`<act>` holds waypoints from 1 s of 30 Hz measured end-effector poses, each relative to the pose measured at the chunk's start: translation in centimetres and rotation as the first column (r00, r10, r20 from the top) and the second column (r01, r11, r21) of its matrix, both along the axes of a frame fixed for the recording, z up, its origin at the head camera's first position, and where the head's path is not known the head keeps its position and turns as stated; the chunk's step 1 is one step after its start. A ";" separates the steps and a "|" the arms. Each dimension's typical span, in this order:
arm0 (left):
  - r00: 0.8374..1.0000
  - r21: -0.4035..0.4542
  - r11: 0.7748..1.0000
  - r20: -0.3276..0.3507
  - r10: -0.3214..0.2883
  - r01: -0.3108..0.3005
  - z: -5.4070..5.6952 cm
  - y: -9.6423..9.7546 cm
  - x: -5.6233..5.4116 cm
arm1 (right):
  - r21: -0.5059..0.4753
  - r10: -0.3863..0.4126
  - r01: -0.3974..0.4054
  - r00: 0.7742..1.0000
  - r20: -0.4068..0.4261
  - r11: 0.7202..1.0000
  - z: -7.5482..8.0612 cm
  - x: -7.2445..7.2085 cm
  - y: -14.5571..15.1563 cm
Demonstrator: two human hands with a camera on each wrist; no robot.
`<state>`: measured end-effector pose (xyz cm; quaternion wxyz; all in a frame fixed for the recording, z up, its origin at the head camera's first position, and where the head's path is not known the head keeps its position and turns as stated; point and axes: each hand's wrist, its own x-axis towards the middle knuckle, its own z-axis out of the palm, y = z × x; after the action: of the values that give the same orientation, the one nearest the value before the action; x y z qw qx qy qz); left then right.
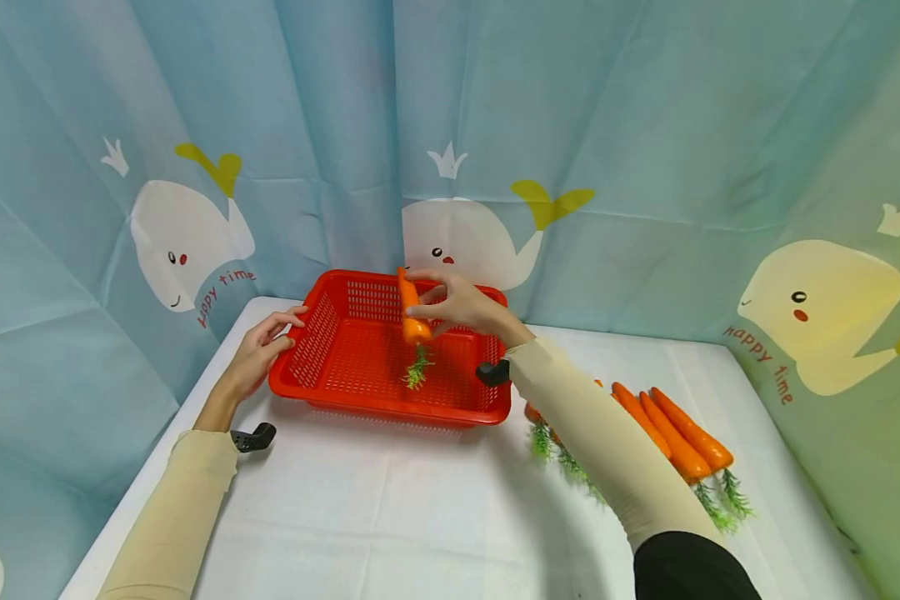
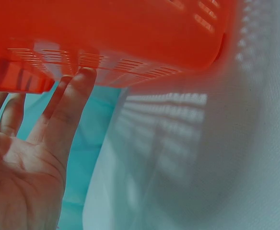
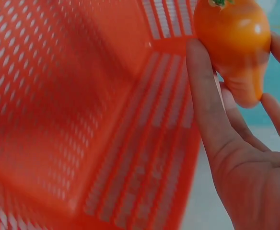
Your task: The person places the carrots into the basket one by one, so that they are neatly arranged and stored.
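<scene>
My right hand (image 1: 461,302) pinches an orange carrot (image 1: 411,308) between thumb and fingers above a red plastic basket (image 1: 390,414). The carrot's thick end points down, with its green leafy top (image 1: 417,368) hanging over the basket. In the right wrist view the carrot (image 3: 236,38) sits among the fingertips, its narrow end away from the camera. At the basket's left rim, my left hand (image 1: 258,350) grips the edge. The left wrist view shows that hand (image 2: 29,163) with fingers reaching up to the slotted basket wall (image 2: 130,62).
Several carrots (image 1: 675,433) lie on the white table (image 1: 360,517) right of the basket, partly behind my right sleeve (image 1: 600,433). A blue curtain (image 1: 645,150) with whale prints hangs around the table. Black wrist mounts (image 1: 255,437) stick out from both sleeves.
</scene>
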<state>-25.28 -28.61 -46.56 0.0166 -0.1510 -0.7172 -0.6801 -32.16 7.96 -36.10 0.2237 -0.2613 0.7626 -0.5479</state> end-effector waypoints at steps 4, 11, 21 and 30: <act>1.000 0.007 1.000 -0.001 -0.001 0.001 0.0 0.0 -0.1 | 0.026 0.007 -0.008 1.000 0.015 1.000 -0.9 -0.1 -2.5; 1.000 0.007 1.000 -0.009 0.003 -0.003 -0.3 -0.1 -0.2 | 0.082 -0.009 0.004 0.998 0.066 0.997 -2.6 -0.6 -6.0; 0.999 -0.009 1.000 -0.036 0.012 -0.012 -0.5 0.0 -0.3 | 0.135 -0.010 -0.008 0.992 0.128 0.991 -5.3 -1.1 -9.1; 0.999 -0.015 0.999 -0.017 0.028 -0.029 -0.3 0.0 -0.1 | 0.153 -0.037 0.016 0.990 0.136 0.988 -6.3 -1.4 -10.3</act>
<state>-25.37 -28.58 -46.86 0.0312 -0.1467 -0.7244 -0.6729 -33.60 -2.34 -42.44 0.2881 -0.1946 0.7880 -0.5081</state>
